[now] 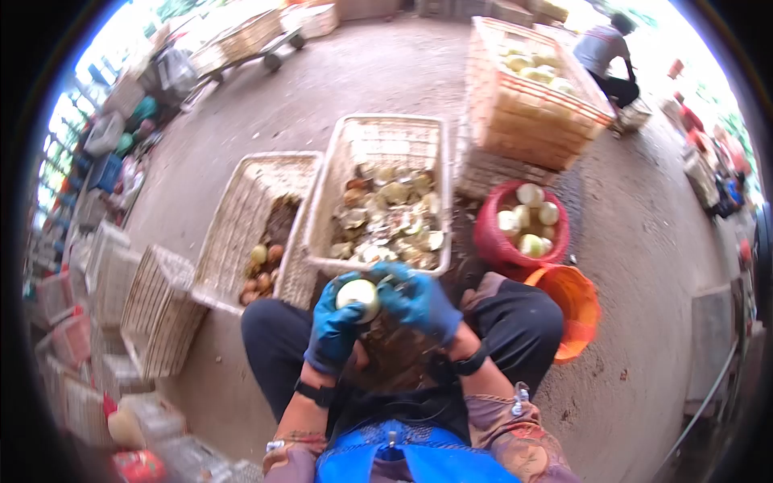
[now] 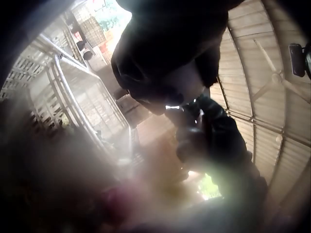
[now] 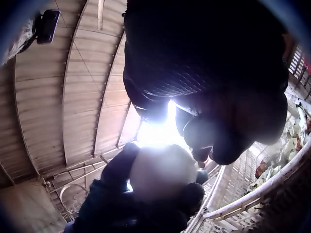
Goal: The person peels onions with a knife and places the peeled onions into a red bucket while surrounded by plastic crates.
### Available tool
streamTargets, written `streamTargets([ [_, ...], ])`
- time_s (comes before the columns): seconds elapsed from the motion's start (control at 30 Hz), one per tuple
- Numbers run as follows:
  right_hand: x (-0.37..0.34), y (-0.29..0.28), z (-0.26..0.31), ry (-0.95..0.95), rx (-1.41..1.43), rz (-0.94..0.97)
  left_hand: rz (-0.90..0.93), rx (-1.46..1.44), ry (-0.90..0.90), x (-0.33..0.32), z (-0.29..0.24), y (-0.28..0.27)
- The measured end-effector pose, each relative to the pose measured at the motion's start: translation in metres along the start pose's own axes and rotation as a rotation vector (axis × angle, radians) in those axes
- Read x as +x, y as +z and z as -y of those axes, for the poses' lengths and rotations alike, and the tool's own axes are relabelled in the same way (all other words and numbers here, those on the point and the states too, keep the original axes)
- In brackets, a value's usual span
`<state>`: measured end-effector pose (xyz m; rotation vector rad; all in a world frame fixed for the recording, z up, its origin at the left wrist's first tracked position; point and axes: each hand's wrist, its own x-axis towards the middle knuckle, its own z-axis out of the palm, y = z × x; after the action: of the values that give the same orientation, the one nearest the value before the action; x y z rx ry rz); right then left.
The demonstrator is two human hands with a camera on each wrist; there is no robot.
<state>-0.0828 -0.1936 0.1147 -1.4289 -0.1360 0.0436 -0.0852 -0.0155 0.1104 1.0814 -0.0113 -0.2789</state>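
Note:
A pale, round peeled onion [image 1: 357, 299] is gripped by the left hand [image 1: 332, 326], which wears a blue glove. Close on its right, the gloved right hand [image 1: 419, 302] has its fingers curled; whether they pinch anything is too small to tell. In the right wrist view the onion [image 3: 164, 172] sits in the left hand's fingers [image 3: 192, 198], below the dark right hand [image 3: 209, 73]. The left wrist view is dim and blurred, with the left hand [image 2: 170, 53] near the top and the right hand [image 2: 214, 131] below it.
Ahead stands a basket [image 1: 390, 121] of peelings; left of it, another basket [image 1: 211, 266] holds brown onions. A red tub [image 1: 491, 237] with pale onions, an orange bucket [image 1: 581, 310] and a tall crate [image 1: 531, 117] are on the right. A person [image 1: 602, 52] crouches beyond.

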Motion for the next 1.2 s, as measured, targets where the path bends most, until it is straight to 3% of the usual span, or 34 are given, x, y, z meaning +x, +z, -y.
streamTargets([
  [0.03,0.0,0.001,-0.016,-0.125,0.007,-0.014,0.026,-0.179,-0.107,0.002,0.002,0.003],
  [0.1,-0.004,-0.004,-0.017,-0.1,-0.308,-0.022,-0.1,-0.449,-0.364,0.006,0.015,0.008],
  [0.17,-0.004,-0.013,-0.006,0.074,-0.321,-0.066,-0.025,-0.316,-0.39,0.019,0.031,-0.003],
  [0.2,-0.004,-0.015,-0.01,0.071,-0.26,-0.211,-0.079,-0.307,-0.446,0.025,0.035,0.002],
  [0.3,-0.005,-0.03,0.01,0.002,0.148,-0.443,0.008,-0.282,-0.602,0.047,0.047,0.015],
  [0.43,-0.021,-0.073,0.041,-0.093,0.428,-0.647,0.008,-0.202,-0.691,0.09,0.074,0.06],
  [0.5,-0.033,-0.105,0.055,-0.319,0.372,-0.809,0.042,-0.189,-0.764,0.115,0.096,0.078],
  [0.57,-0.055,-0.13,0.079,-0.292,0.386,-1.034,0.035,-0.197,-0.745,0.136,0.125,0.099],
  [0.63,-0.067,-0.149,0.076,-0.414,0.639,-1.165,0.103,-0.152,-0.776,0.153,0.142,0.129],
  [0.7,-0.069,-0.149,0.072,-0.447,0.599,-1.162,0.163,-0.077,-0.77,0.167,0.17,0.153],
  [0.77,-0.068,-0.138,0.076,-0.245,0.634,-1.096,0.396,-0.018,-0.776,0.175,0.195,0.177],
  [0.8,-0.064,-0.133,0.069,-0.242,0.648,-1.064,0.585,0.153,-0.612,0.171,0.197,0.191],
  [0.87,-0.059,-0.129,0.064,-0.246,0.607,-1.068,0.723,0.307,-0.547,0.159,0.204,0.217],
  [0.93,-0.062,-0.13,0.066,-0.27,0.524,-1.077,0.828,0.424,-0.524,0.143,0.211,0.238],
  [1.07,-0.067,-0.134,0.06,-0.345,0.657,-0.981,0.985,0.573,-0.437,0.111,0.225,0.261],
  [1.1,-0.068,-0.135,0.053,-0.418,0.922,-0.866,1.009,0.595,-0.412,0.106,0.224,0.263],
  [1.13,-0.064,-0.13,0.065,-0.378,0.606,-0.996,1.016,0.603,-0.399,0.103,0.221,0.264],
  [1.2,-0.061,-0.126,0.069,-0.281,0.605,-0.988,1.025,0.584,-0.394,0.103,0.207,0.262],
])
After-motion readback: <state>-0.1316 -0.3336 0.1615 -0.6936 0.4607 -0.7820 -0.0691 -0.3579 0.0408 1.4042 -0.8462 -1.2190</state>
